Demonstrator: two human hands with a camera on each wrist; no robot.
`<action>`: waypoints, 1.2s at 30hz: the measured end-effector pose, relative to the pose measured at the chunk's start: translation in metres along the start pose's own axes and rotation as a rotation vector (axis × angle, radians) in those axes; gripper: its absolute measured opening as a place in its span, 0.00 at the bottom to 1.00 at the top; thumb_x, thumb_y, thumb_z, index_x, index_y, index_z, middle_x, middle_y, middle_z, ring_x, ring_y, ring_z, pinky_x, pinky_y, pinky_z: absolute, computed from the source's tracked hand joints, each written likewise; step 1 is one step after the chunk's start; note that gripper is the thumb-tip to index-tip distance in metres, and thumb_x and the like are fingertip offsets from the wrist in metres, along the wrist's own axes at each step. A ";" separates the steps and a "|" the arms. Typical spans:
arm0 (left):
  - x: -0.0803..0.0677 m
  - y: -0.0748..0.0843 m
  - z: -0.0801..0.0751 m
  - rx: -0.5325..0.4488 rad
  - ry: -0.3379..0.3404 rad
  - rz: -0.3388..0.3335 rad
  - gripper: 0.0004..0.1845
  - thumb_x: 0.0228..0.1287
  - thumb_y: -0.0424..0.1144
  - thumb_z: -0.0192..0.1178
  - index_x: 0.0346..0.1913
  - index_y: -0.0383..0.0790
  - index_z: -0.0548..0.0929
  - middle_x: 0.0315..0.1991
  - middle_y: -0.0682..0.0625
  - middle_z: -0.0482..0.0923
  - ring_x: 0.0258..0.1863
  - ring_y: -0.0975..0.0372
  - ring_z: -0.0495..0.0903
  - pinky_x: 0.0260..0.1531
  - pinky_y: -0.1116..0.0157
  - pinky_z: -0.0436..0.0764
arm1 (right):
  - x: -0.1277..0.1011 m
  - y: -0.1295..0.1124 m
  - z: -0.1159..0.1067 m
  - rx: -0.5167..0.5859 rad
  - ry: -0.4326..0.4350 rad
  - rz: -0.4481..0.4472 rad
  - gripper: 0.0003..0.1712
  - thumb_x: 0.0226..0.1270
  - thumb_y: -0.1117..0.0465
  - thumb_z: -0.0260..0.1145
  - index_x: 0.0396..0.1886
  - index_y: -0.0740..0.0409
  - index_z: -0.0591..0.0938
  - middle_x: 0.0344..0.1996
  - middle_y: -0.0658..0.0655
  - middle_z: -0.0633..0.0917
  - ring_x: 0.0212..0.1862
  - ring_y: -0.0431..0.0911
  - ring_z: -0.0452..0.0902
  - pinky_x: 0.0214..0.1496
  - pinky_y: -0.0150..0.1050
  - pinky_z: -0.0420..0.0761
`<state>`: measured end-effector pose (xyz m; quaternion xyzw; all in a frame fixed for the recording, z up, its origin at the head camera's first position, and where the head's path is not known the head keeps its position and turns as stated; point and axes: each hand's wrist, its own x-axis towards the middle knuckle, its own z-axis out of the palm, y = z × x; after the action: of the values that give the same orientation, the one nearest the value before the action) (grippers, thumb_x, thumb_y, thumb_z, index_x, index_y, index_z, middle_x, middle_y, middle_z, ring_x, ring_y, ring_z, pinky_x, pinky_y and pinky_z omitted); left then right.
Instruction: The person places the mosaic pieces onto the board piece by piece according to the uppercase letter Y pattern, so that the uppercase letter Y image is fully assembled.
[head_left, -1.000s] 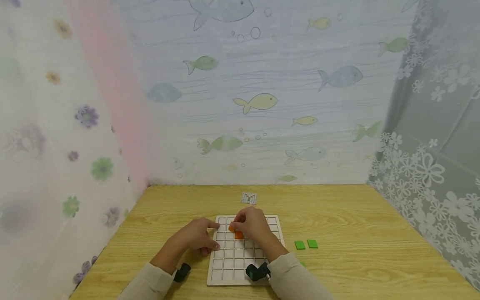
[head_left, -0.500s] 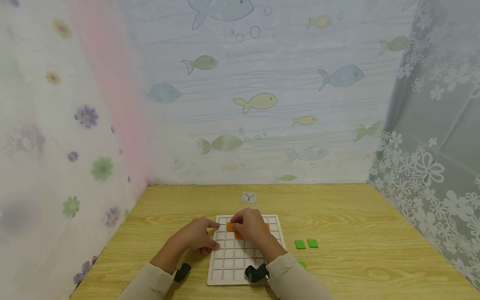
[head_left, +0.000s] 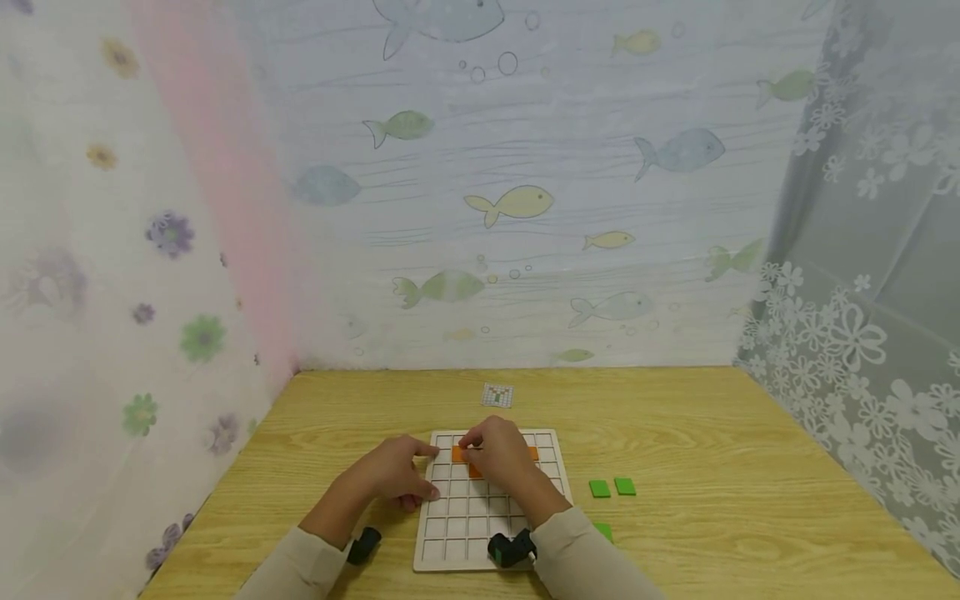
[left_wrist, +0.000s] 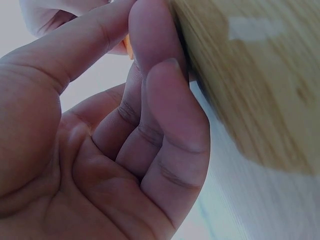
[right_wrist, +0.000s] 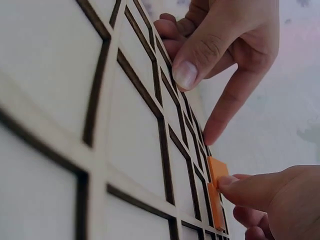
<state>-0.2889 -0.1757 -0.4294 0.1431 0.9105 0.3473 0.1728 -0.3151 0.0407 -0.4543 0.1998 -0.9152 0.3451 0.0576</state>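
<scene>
In the head view, a pale gridded wooden board (head_left: 456, 527) lies on the table. My left hand (head_left: 396, 472) rests at its left edge, with thumb and index finger extended onto the board and the other fingers bent beside it. Near the upper left cells my right hand (head_left: 498, 450) pinches an orange square tile (head_left: 457, 455), which sits at a grid cell. A second orange tile (head_left: 476, 472) shows just below and right of it; more orange (head_left: 534, 454) peeks out right of the hand. In the right wrist view the thumb (right_wrist: 229, 180) presses on the orange tile (right_wrist: 217, 168).
Two green tiles (head_left: 612, 487) lie right of the board, and another green tile (head_left: 604, 531) is partly hidden by the right sleeve. A small card with a coloured grid pattern (head_left: 497, 395) lies beyond the board. Black wrist cameras (head_left: 512, 548) are worn on both wrists.
The orange tile in my right hand has gone from tilted to flat, shifting slightly left into its cell. My right hand has moved slightly left with it. The left hand has stayed in place.
</scene>
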 end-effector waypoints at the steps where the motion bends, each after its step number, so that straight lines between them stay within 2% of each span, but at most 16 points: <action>1: 0.000 0.000 0.000 0.001 0.000 0.000 0.38 0.59 0.39 0.78 0.72 0.37 0.76 0.21 0.49 0.85 0.19 0.58 0.85 0.23 0.61 0.84 | 0.000 0.000 0.000 -0.009 0.005 0.002 0.05 0.67 0.60 0.75 0.40 0.48 0.94 0.38 0.48 0.90 0.40 0.45 0.85 0.38 0.39 0.83; 7: -0.001 0.001 0.000 0.004 0.005 0.001 0.38 0.59 0.39 0.78 0.72 0.37 0.76 0.20 0.49 0.85 0.19 0.58 0.85 0.23 0.62 0.84 | -0.001 -0.001 -0.001 -0.086 0.039 0.033 0.04 0.65 0.56 0.77 0.38 0.41 0.95 0.38 0.45 0.91 0.45 0.49 0.85 0.48 0.54 0.77; 17: 0.000 0.002 0.001 0.001 0.009 0.001 0.38 0.58 0.40 0.78 0.72 0.37 0.76 0.20 0.49 0.85 0.18 0.59 0.84 0.22 0.62 0.84 | -0.002 -0.001 -0.002 -0.093 0.031 0.059 0.05 0.66 0.55 0.76 0.38 0.40 0.95 0.38 0.45 0.91 0.48 0.53 0.84 0.53 0.61 0.75; 27: -0.001 0.002 0.001 -0.005 0.009 0.007 0.38 0.58 0.40 0.78 0.72 0.37 0.76 0.20 0.49 0.85 0.18 0.59 0.84 0.22 0.62 0.84 | -0.002 -0.002 -0.001 -0.126 0.025 0.068 0.05 0.65 0.55 0.77 0.38 0.39 0.95 0.38 0.45 0.90 0.45 0.52 0.83 0.50 0.57 0.74; 32: 0.000 0.002 0.001 -0.016 0.001 0.008 0.38 0.59 0.40 0.78 0.72 0.36 0.76 0.21 0.49 0.85 0.18 0.58 0.85 0.22 0.62 0.84 | -0.003 -0.003 -0.001 -0.150 0.021 0.078 0.05 0.66 0.54 0.76 0.39 0.38 0.95 0.40 0.48 0.87 0.45 0.54 0.80 0.49 0.56 0.74; 36: 0.001 0.000 0.001 -0.007 0.000 -0.005 0.38 0.59 0.39 0.78 0.72 0.37 0.76 0.21 0.49 0.85 0.18 0.58 0.85 0.22 0.62 0.84 | -0.003 -0.003 -0.002 -0.130 0.008 0.063 0.06 0.67 0.53 0.75 0.42 0.38 0.94 0.40 0.47 0.90 0.46 0.54 0.81 0.48 0.56 0.74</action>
<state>-0.2895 -0.1748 -0.4299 0.1401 0.9097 0.3499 0.1743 -0.3114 0.0408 -0.4517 0.1655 -0.9412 0.2875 0.0630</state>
